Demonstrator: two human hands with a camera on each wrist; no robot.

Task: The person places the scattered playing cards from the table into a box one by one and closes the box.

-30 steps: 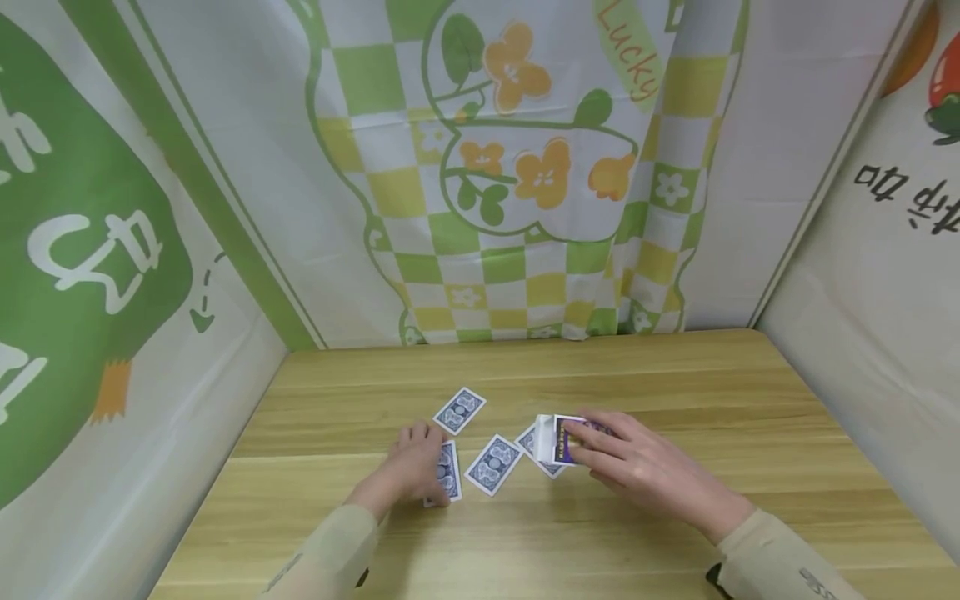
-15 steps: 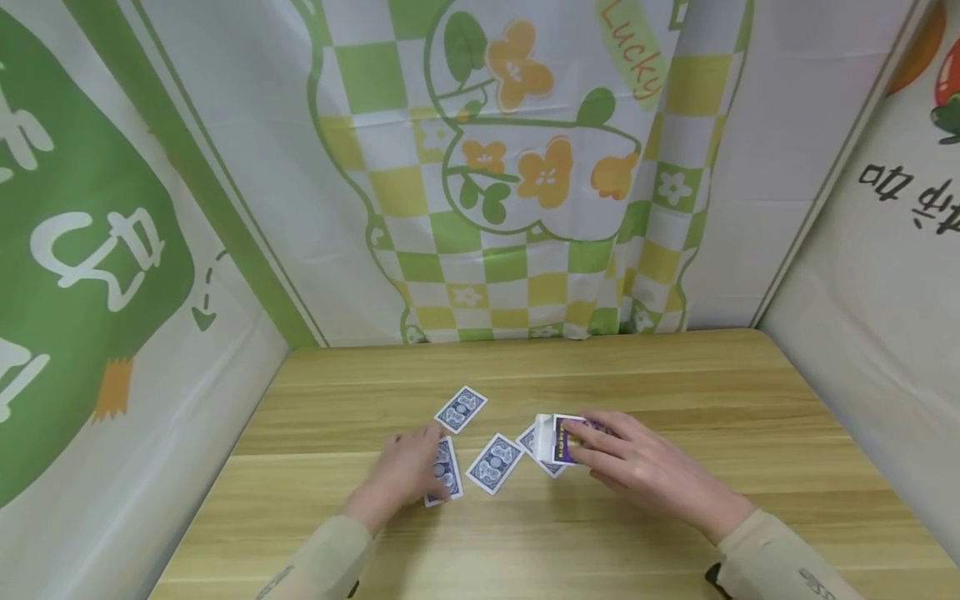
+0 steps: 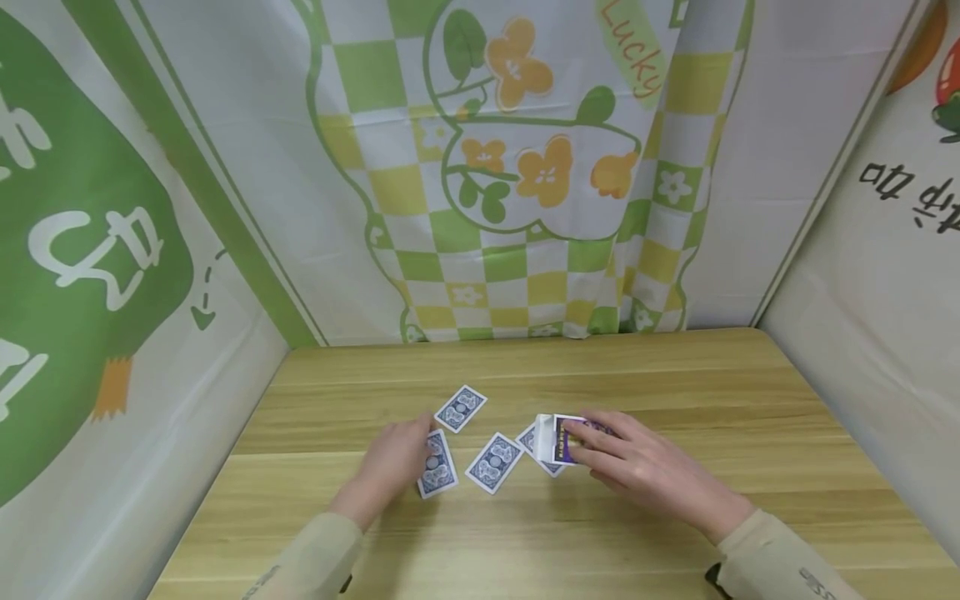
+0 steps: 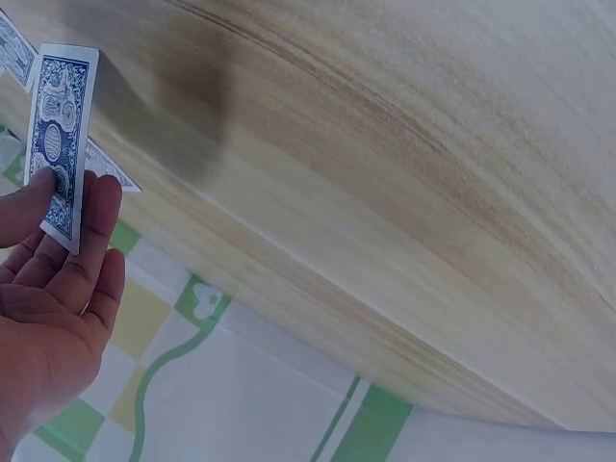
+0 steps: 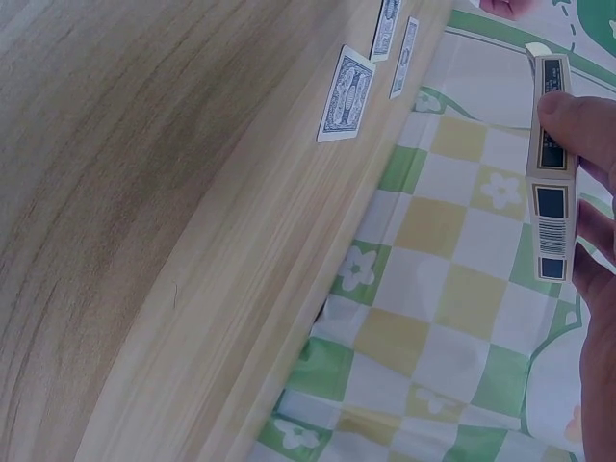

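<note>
So the left hand has a playing card pinched, thumb on the patterned back, fingers behind. The right hand grips the card box, its open flap pointing toward the left fingers. My take: pinch lightly so the card doesn't bend, and go easy on the box or its mouth could buckle.

Mind the loose ones though: the far card lies just past the left fingertips, the middle card sits between both hands, and the half-hidden card peeks out under the right fingertips, partly covered by the box. I'd carry the corners high enough not to snag those. The far edge of the table is well beyond the fingers, with decent wood nearer the wrists, so there's room to swing around.
</note>
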